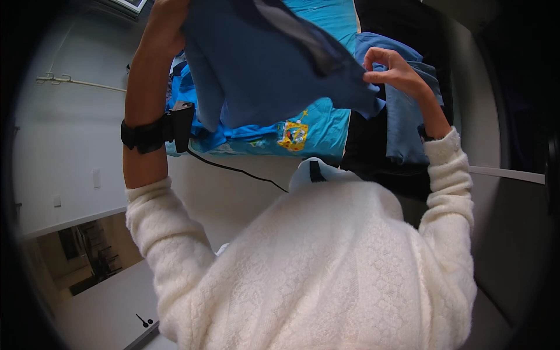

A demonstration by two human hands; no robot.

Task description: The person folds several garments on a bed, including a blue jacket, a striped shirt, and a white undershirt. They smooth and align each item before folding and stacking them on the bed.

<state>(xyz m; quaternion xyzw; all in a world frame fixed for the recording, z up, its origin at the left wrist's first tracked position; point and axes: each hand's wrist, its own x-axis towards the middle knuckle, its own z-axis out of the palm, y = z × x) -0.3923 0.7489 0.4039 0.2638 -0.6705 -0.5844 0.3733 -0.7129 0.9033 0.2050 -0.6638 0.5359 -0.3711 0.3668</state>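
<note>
A blue garment (274, 76) with a dark grey band hangs stretched between my two raised hands. My left hand (170, 29), at the top edge of the view, is closed at the garment's upper left side; its fingertips are hidden. At the right, my right hand (396, 73) pinches the garment's corner between thumb and forefinger. Beneath the garment lies a turquoise sheet (326, 131) with a yellow cartoon print. Bright blue cloth (233, 135) is bunched on the sheet, partly covered by the raised garment.
Another blue garment (405, 125) lies on a black surface (367, 140), below and beside my right hand. From the black strap device (146, 135) on my left forearm runs a dark cable (233, 170). A pale wall (76, 134) with a rail (81, 81) stands left.
</note>
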